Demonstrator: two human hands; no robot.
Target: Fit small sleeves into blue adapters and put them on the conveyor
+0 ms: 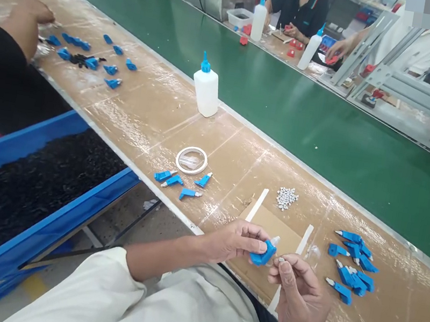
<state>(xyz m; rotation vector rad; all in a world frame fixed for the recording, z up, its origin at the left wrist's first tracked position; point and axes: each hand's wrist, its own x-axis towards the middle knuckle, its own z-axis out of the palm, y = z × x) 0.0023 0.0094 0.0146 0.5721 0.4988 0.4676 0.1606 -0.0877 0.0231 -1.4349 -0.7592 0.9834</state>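
Worktable (239, 137), one: long, tan, scuffed, edged in pale trim, alongside a green conveyor belt (273, 105). Across the belt: co-workers at a bench with red parts (292, 49) and two blue-capped bottles. Far left: a co-worker's dark sleeve and arm near scattered blue parts; below, a blue bin (105, 182) of small black pieces (31, 189). On the worktable: one translucent white bottle (206, 91), blue nozzle; one roll of white tape (191, 160), lying flat, four blue parts (191, 193) just beside it; one cardboard sheet (275, 230) with white tape strips; one heap of small grey pieces (287, 198); one cluster of blue parts with pale tips, to the right. Blue piece (263, 253), one: bright blue, angular, pale translucent tip pointing up; located above the near edge of the cardboard, pinched between thumb and fingers of the left hand (240, 243). Right hand (299, 286): thumb and forefinger pressed together on a tiny greyish piece (281, 260), just beside the blue piece.
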